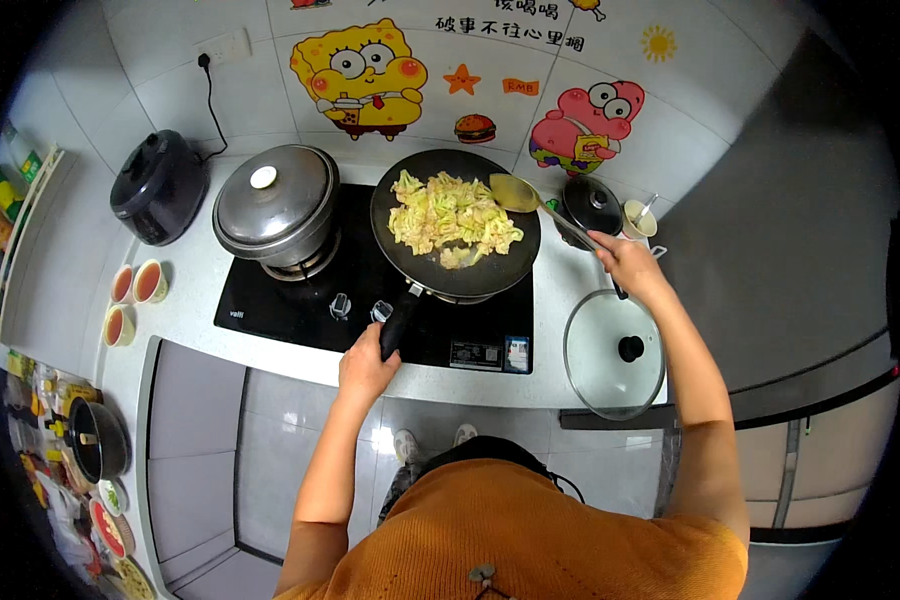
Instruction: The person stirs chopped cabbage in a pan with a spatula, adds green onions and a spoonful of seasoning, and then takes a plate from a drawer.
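Observation:
My left hand (367, 363) is closed around the black handle (399, 326) of a dark frying pan (456, 286). The pan sits over the right burner of a black glass gas hob (315, 300). Pale yellow-green cauliflower pieces (450, 214) are heaped in its middle, with a few apart near the front. In my right hand (628, 262) is the handle of a long metal cooking spatula (516, 193). The spatula's broad head lies at the pan's right rim, beside the cauliflower, its underside partly hidden from view.
A lidded metal pot (274, 199) stands on the left burner. A glass lid (607, 360) lies on the right counter, below a small black lidded pot (591, 206) and a cup (640, 219). A black electric cooker (157, 187) and several cups of reddish liquid (148, 282) stand left.

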A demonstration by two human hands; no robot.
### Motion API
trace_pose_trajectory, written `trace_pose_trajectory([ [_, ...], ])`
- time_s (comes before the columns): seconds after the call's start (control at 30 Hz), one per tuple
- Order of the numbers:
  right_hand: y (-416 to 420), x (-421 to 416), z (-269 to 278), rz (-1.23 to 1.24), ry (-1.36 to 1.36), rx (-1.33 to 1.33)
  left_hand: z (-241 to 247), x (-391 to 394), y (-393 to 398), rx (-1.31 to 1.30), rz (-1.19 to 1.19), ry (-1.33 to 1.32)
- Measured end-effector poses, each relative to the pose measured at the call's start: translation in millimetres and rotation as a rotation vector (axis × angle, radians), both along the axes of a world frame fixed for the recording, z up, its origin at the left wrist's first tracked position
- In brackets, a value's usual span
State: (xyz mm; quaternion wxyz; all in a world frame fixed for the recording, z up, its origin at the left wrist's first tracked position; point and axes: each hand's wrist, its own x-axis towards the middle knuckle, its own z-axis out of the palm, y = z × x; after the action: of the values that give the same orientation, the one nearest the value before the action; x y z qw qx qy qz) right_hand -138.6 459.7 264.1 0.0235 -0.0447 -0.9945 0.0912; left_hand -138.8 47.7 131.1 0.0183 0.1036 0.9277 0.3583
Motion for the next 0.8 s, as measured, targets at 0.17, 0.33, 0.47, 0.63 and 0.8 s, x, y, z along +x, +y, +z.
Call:
trace_pose_trajectory([
  [0.17,12.5,-29.1,-42.9,0.011,0.138,0.120,6.0,-0.1,1.9,-0.020,0.013,-0.006],
  [0.33,8.6,-59.0,-88.0,-0.256,-0.336,-0.995,9.8,0.7,3.2,-0.042,0.023,-0.077],
  [0.47,-26.5,-60.1,-92.0,-0.274,-0.626,-1.347,10.3,2.5,3.0,-0.026,0.022,-0.062],
  [0.63,-66.9,-55.6,-95.5,-0.264,-0.688,-1.497,6.9,2.7,3.1,-0.023,0.021,-0.026],
  [0.8,-65.2,-33.6,-76.0,-0.249,-0.491,-1.267,7.5,2.5,3.1,-0.015,0.014,-0.013],
])
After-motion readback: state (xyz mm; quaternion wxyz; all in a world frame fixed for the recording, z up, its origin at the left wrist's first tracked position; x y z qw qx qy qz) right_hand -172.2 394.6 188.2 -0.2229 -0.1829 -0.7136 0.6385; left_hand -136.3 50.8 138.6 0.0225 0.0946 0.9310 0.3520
